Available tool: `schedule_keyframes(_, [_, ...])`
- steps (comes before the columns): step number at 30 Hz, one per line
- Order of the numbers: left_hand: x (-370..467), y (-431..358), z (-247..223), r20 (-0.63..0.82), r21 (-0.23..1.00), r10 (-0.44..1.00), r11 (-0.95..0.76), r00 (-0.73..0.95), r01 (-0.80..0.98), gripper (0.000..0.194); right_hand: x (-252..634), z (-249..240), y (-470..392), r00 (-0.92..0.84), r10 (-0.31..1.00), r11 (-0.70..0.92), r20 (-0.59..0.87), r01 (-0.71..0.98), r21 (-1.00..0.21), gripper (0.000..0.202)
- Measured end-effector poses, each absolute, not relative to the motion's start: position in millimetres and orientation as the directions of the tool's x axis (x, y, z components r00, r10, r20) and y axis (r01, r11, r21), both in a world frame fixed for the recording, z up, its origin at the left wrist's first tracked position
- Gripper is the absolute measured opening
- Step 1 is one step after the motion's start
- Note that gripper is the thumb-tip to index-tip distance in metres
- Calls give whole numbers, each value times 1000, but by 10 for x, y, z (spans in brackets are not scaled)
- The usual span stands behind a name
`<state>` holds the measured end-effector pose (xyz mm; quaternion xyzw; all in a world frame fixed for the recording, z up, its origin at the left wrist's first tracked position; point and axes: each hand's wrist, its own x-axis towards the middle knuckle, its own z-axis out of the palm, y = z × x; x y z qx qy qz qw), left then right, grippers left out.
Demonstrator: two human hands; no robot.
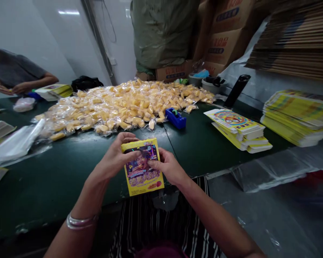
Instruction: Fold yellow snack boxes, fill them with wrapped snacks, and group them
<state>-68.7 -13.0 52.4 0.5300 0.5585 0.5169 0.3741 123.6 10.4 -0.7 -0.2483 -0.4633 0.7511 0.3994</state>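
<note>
Head view: hands (144, 161) partly curled, gripping a yellow box (144, 179), contents hidden.

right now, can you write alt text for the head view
Two bare hands, left and right, hold a yellow printed box at a dark green table. Beyond lie a heap of wrapped yellow pieces and a blue tape dispenser.
</note>
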Motion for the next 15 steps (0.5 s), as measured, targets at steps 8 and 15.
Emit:
schedule_keyframes(8, [-629,-561,6,460,584,857,-96,-231,806,91,901,-167,209,-435,893,-395,-116,-635,-663,44])
schedule_keyframes(15, [-779,-193,522,333,287,931,47,-146,957,77,611,-119,66,-543,836,-463,-84,-614,-638,43])
